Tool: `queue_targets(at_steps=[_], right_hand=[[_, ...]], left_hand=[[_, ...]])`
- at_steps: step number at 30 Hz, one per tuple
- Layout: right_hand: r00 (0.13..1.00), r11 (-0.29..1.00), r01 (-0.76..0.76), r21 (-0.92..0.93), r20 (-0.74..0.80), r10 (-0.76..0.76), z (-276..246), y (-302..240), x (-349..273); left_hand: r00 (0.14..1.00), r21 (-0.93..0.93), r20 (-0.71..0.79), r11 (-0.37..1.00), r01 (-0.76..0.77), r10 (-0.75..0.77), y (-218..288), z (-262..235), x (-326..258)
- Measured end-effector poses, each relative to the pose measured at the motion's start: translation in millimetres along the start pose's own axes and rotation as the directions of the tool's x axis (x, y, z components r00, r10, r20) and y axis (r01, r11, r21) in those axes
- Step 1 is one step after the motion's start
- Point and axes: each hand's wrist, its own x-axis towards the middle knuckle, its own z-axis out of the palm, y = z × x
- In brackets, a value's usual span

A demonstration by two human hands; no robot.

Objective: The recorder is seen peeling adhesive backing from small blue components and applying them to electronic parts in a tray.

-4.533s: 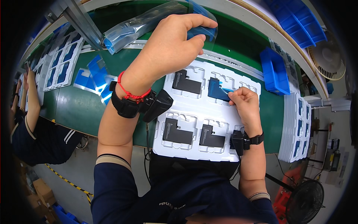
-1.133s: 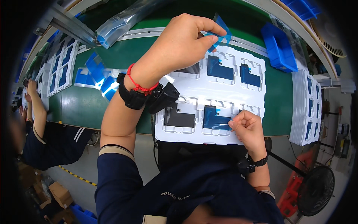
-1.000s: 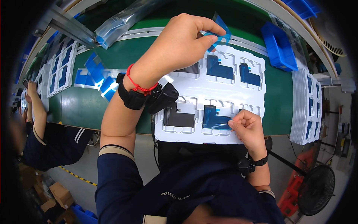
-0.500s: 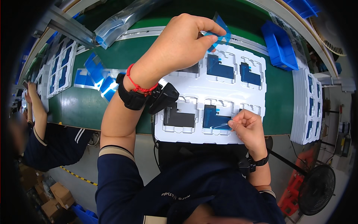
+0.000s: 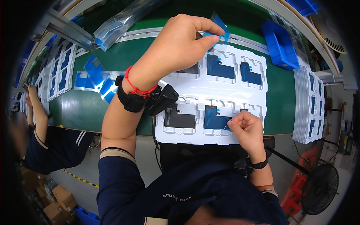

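The left hand [image 5: 176, 45] is hiding part of the white tray [image 5: 262, 97], its grip pinching blue film strips [image 5: 221, 30]. The right hand [image 5: 245, 129] is pinching a film tab, barely discernible, at a blue-covered part [image 5: 214, 120].

Glossy blue plastic film [image 5: 221, 28], matt white moulded plastic tray [image 5: 221, 90], smooth green matt bench top [image 5: 112, 60].

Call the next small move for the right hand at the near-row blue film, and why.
Probably press the film's near corner flat. The right hand pinches at the edge of the blue film in the white tray, while the left hand holds another blue film above it.
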Motion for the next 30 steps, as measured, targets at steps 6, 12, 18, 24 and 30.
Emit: queue_targets(at_steps=[6, 12, 18, 24, 30], right_hand=[[0.984, 0.959, 0.131, -0.251, -0.084, -0.156, 9.9, -13.0, -5.2], [0.964, 0.842, 0.193, -0.503, -0.062, -0.258, 12.0, -25.4, -9.2], [0.856, 0.868, 0.325, -0.375, -0.274, -0.439, -17.2, -50.0, 12.7], [0.634, 0.625, 0.628, -0.463, -0.163, -0.756, 2.2, -85.1, 39.7], [0.599, 0.630, 0.650, -0.425, -0.223, -0.769, 13.9, -74.9, 53.1]], left_hand=[[1.000, 0.038, -0.014, 0.999, -0.012, 0.013, 1.1, 0.2, 0.1], [0.996, 0.035, 0.037, 0.996, 0.080, -0.081, 8.4, -2.7, -3.5], [0.999, -0.188, 0.044, 0.982, 0.009, -0.001, 8.7, 7.7, -3.3], [0.981, -0.332, 0.192, 0.943, 0.028, 0.039, 13.0, 23.5, -8.3], [0.953, -0.376, 0.292, 0.926, 0.044, 0.074, 23.9, 22.6, -16.2]])
